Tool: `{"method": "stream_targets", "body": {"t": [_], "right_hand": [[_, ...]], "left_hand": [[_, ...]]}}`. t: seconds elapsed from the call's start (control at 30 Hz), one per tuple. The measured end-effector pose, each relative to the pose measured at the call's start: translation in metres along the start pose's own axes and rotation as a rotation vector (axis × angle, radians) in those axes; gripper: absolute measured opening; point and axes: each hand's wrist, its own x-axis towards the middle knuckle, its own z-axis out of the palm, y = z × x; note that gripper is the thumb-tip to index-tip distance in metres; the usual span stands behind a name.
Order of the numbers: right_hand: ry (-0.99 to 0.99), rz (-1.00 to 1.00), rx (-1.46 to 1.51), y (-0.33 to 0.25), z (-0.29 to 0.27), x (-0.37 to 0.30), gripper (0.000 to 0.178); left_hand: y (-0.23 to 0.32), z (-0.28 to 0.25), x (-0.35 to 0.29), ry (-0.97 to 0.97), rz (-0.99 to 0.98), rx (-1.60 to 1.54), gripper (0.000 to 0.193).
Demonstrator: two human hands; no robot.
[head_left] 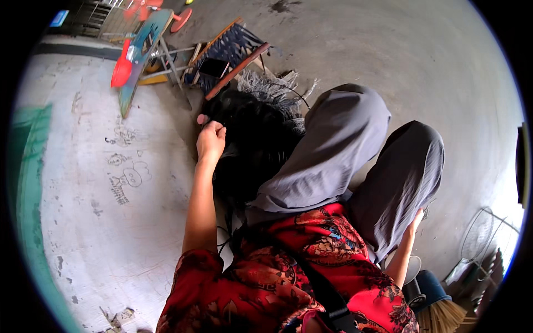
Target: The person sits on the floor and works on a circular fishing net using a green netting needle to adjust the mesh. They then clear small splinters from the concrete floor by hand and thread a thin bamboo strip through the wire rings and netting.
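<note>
My left hand (211,142) is closed, with its thumb pressed against the curled fingers. Whatever it pinches is too small or hidden to make out. It is at the left edge of a large black mass (255,130) that looks like hair or dark fibre, beside my left knee. A small pink rounded thing (203,119) shows just beyond my knuckles; I cannot tell whether I touch it. On the other side, my right hand (415,221) hangs low beside my right leg in grey trousers (405,172). The leg hides most of its fingers.
Grey stringy fibres (269,89) lie past the black mass. Farther off stands a low woven seat (236,44) with a dark phone-like device (214,67) on it. A blue-green board (145,47) and red scoop (121,67) are near the drawn-on wall (94,183). A straw broom (444,316) lies lower right.
</note>
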Motion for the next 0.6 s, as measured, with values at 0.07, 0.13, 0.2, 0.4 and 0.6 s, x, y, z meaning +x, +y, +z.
{"method": "stream_targets", "body": {"t": [0.07, 0.13, 0.2, 0.4, 0.6], "right_hand": [[0.014, 0.011, 0.003, -0.006, -0.014, 0.012, 0.055], [0.024, 0.009, 0.024, -0.015, -0.021, 0.024, 0.054], [0.037, 0.010, 0.009, -0.021, -0.025, 0.029, 0.053], [0.121, -0.001, 0.070, -0.060, -0.012, -0.013, 0.051], [0.155, -0.073, -0.068, -0.074, 0.013, -0.046, 0.049]], "left_hand": [[-0.010, 0.022, -0.060, -0.003, -0.073, -0.046, 0.014], [-0.017, 0.039, -0.090, 0.092, -0.111, -0.112, 0.014], [-0.019, 0.066, -0.110, 0.125, -0.160, -0.204, 0.013], [-0.052, 0.144, -0.040, 0.223, -0.222, -0.330, 0.028], [-0.126, 0.226, 0.006, 0.020, -0.433, -0.509, 0.041]]}}
